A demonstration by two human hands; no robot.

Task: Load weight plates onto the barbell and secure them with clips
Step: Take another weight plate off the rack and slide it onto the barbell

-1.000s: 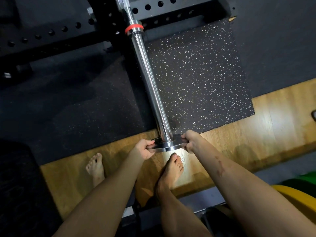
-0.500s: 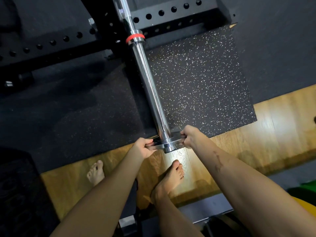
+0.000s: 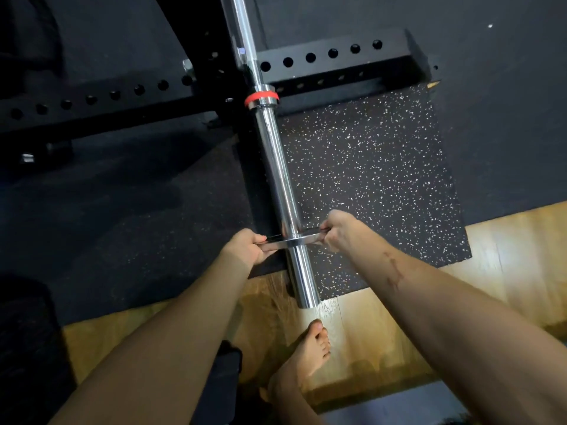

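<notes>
On the chrome barbell sleeve (image 3: pixel 277 176) sits a thin metal plate (image 3: pixel 302 239), slid partway up from the sleeve's free end, seen nearly edge-on. A short stretch of bare sleeve sticks out below the plate toward the camera; a much longer bare stretch runs above it up to the collar. Left hand (image 3: pixel 245 248) grips the plate's left edge, fingers curled over the top, thumb underneath. Right hand (image 3: pixel 339 230) grips the plate's right edge, fingers clenched round the rim. Both arms reach in from the bottom of view, both forearms bare. Red ring (image 3: pixel 260 96) wraps the bar at the collar, well apart from the plate. Above the collar the thinner bar shaft goes up and out of view across the black rack beam (image 3: pixel 334 56), which has a row of round holes. Second holed black beam (image 3: pixel 92 99) runs to the left. Below the sleeve lies a speckled black rubber mat (image 3: pixel 383 179), its near edge over a wooden floor strip (image 3: pixel 506 259). Plain black flooring to the left and right. One bare foot (image 3: pixel 306 354) stands on the wood, just below the sleeve's end, toes pointing toward it. Dark object at lower left is too dim to identify. No clip seen on the sleeve.
</notes>
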